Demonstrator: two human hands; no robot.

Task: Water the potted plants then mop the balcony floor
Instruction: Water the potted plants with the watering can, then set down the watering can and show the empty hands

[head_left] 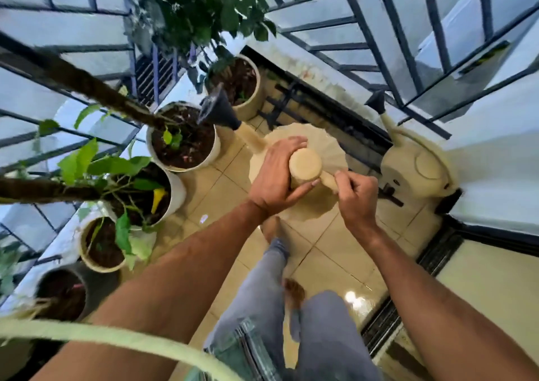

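Two hands carry one beige watering can, held above the tiled floor just right of the pot row. Its spout runs up and left, ending in a dark rose that hangs over the near rim of a white pot of dark soil with a small green seedling. No water stream is discernible; the frame is motion-blurred there, so pouring cannot be confirmed.

Left hand: palm wrapped around the can body from the left, fingers curled over the top and side, closed on it. Right hand: fingers pinched shut round the handle stub at the can's rear. Both forearms reach forward and converge on the can; wrists roughly level.

Judgement: watering step in hand, mopping not started. To do it well, raise the rear with the right hand while the left steadies and steers, keeping the rose over soil, not the rim, and tip slowly so the soil does not splash out.

Surroundings: a second, similar can appears against the glass door on the right, probably a reflection. More pots stand along the railing, some leafy. Person's grey trousers and bare feet below.
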